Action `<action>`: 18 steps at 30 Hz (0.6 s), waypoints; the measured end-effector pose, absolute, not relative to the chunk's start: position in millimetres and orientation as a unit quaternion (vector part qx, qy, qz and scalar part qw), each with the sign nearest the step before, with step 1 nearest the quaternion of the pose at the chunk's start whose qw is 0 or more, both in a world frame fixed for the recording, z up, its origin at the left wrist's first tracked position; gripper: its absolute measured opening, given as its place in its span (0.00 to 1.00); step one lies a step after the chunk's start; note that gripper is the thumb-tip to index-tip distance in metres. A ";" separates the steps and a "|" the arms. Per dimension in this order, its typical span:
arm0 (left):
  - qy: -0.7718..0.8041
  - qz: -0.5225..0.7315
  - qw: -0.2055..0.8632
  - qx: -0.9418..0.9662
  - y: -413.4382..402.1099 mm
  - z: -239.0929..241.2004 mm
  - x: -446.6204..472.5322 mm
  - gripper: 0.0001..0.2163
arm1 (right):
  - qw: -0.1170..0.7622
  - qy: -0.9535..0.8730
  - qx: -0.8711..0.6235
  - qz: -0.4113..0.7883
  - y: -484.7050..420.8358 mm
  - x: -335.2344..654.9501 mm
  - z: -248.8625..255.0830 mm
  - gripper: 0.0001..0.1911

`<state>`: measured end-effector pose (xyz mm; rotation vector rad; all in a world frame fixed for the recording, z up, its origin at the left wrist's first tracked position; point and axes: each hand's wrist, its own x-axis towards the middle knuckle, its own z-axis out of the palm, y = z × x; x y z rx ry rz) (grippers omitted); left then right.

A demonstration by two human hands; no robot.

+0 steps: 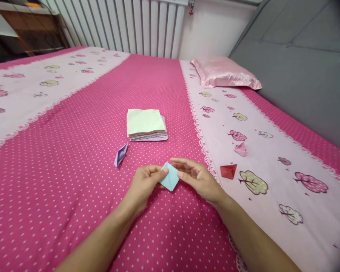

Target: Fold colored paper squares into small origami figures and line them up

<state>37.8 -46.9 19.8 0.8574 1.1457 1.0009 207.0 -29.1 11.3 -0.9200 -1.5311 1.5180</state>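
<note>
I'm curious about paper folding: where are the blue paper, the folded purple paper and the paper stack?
Blue paper (170,179): head view, middle of its upper face.
Folded purple paper (121,155): head view, near its middle.
Paper stack (146,121): head view, its top sheet.

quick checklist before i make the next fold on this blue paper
1. Blue paper held: ok, the left hand pinches it, thumb on top.
2. Right hand gripping firmly: cannot tell; its thumb is at the paper's right corner.
3. Creases sharp: cannot tell, too small.
4. Purple folded piece apart from the hands: ok.
5. Red folded piece and pink folded piece apart from the hands: ok.
6. Paper stack squared: not ok, lower sheets stick out.
</note>
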 end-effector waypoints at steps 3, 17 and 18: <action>0.506 0.465 0.642 0.340 -44.6 20.3 34.6 0.09 | 0.351 -0.683 -0.344 0.540 -28.4 210.8 15.5 0.18; 0.490 0.456 0.666 0.330 -46.8 20.3 38.0 0.08 | 0.323 -0.761 -0.381 0.415 -31.7 208.6 16.1 0.19; 0.487 0.455 0.669 0.329 -46.8 20.0 38.0 0.08 | 0.325 -0.759 -0.380 0.417 -31.8 208.6 15.7 0.19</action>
